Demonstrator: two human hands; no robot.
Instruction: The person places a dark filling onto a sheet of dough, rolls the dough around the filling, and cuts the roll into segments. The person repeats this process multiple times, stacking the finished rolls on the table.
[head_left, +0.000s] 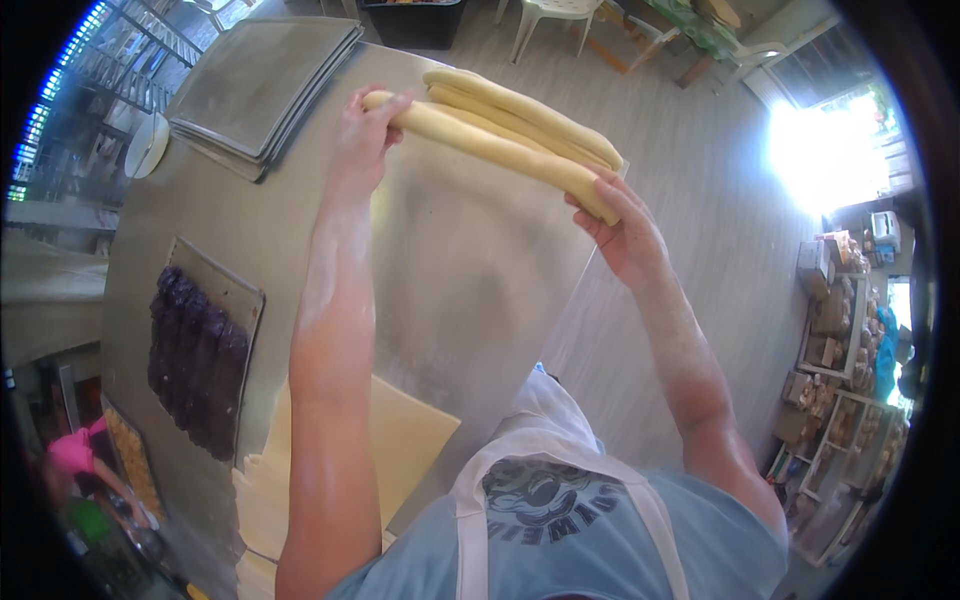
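A long pale dough roll (495, 148) spans both hands, stretched across the far end of the metal worktable (480, 285). My left hand (367, 135) grips its left end, thumb on top. Around the right end closes my right hand (619, 214), near the table's right edge. Just beyond the held roll lie more dough rolls (525, 112), side by side. Flat sheets of dough (405, 427) rest close to my body, partly hidden behind my left forearm. Flour dusts both forearms.
Left on the table is a tray (217, 277) with dark purple filling strips (199, 360). Stacked metal baking trays (262, 82) occupy the far left corner, beside a white bowl (147, 146). Another person (82, 457) in pink works by a tray of golden filling (133, 465). Shelves (832, 390) stand right.
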